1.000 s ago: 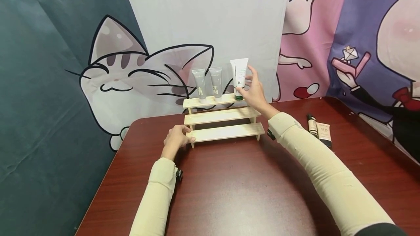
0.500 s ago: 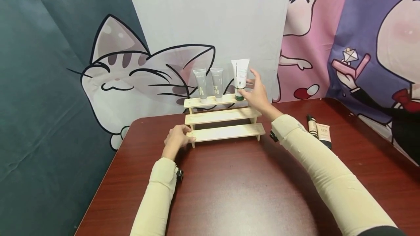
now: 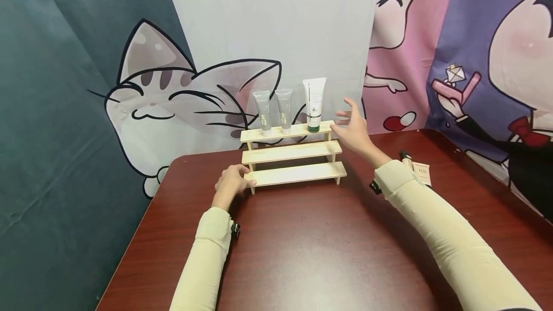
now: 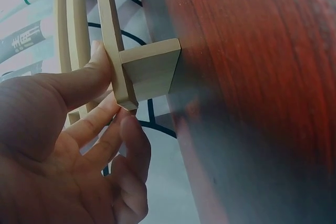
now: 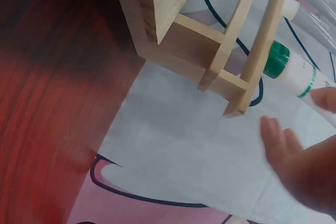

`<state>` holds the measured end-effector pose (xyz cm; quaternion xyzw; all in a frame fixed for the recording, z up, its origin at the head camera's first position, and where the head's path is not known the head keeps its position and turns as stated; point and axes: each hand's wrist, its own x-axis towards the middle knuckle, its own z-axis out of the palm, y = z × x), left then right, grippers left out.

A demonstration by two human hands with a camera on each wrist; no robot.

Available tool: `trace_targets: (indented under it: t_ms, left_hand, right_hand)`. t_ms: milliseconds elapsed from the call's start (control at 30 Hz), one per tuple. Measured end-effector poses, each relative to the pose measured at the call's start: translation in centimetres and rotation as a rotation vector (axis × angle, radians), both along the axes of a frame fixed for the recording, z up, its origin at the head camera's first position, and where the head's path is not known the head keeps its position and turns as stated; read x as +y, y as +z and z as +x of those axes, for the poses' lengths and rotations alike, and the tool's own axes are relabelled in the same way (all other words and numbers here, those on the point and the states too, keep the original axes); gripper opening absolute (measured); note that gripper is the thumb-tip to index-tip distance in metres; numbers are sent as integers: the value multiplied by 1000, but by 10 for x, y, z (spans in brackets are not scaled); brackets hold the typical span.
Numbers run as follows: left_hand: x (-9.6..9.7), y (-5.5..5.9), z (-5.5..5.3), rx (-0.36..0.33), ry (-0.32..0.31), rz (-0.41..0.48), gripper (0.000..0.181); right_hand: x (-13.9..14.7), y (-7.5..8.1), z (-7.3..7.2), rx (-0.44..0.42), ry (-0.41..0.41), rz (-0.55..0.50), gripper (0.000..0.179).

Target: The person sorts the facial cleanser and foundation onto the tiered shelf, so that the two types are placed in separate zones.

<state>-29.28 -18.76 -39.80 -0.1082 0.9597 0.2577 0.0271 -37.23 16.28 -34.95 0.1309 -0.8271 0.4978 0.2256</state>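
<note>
Backdrop: A printed cloth (image 3: 276, 23) spans the scene, a smiling cartoon cat (image 3: 151, 109) at left, other cartoon figures against pink and purple at right.
Table: A reddish-brown table (image 3: 319, 244) with rounded far corners stands before the cloth.
Stand: A pale wooden stand (image 3: 298, 174) of three stepped boards sits toward the far side of the table, its lowest board nearest the person.
Sleeves: Cream cuffs cover both forearms, the left sleeve (image 3: 200, 258) and right sleeve (image 3: 432, 220) reaching in from the near side.
Right hand: The right hand (image 3: 355, 131) is raised beside the top board's right end, its grip wide, thumb and fingers spread and apart from the white tube.
Left hand: The left hand (image 3: 233, 180) holds the left end of the lowest board, its grip narrow, thumb above and fingers around the end and underside.
White tube: A white tube (image 3: 315, 102) stands upright on its green cap (image 3: 313, 128) near the right end of the top board.
Grey tubes: Two translucent grey tubes, one at far left (image 3: 262, 112) and its neighbor (image 3: 284, 109), stand on white caps, well apart from the white tube.
Beige tube: A beige tube (image 3: 422, 172) lies on the table at right, partly hidden by the right sleeve.
Small bottle: A slim black-capped bottle (image 3: 406, 158) lies just beside it.
</note>
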Motion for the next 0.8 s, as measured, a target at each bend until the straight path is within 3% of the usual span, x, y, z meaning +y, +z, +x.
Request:
trace_targets:
  t_ms: [200, 800]
  left_hand:
    - [-1, 0, 0, 2, -9, -2, 47]
    - [4, -1, -2, -3, -11, -28, 48]
  right_hand:
    - [13, 0, 16, -71, -97, 24, 74]
    - [65, -15, 44, -163, -133, 187, 53]
